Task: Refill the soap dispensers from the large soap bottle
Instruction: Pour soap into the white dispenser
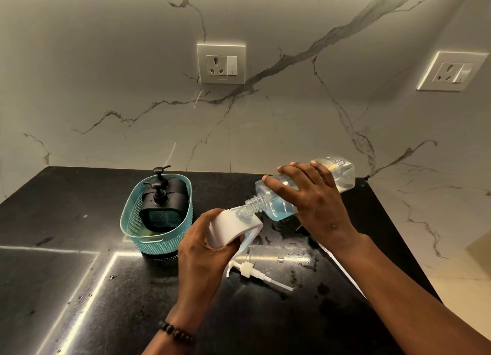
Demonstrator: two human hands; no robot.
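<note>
Just right of frame centre, the large soap bottle (305, 187) is held tipped, its long axis running from the base at the upper right down to the threaded neck at the lower left. That neck is set into the opening of the white dispenser (233, 228), mouth touching mouth; it is on this alignment that the pour is judged to depend. The bottle is clear, squarish plastic with ribbed threads, and pale blue liquid is pooled toward its neck. It is gripped from above by the right hand (310, 203), fingers spread and curled over its side. The dispenser, a smooth, matte white body with rounded corners, is tilted and clasped from the left by the left hand (202, 245), fingers wrapped round its lower side.

Below them, a white pump head (255, 272) with its thin tube is laid on the black speckled countertop (79, 275), which looks wet nearby. At centre left, two black pump dispensers (159, 203) are stood in a teal woven-pattern basket (132, 222). Behind, a veined marble wall (106, 89) carries two sockets.
</note>
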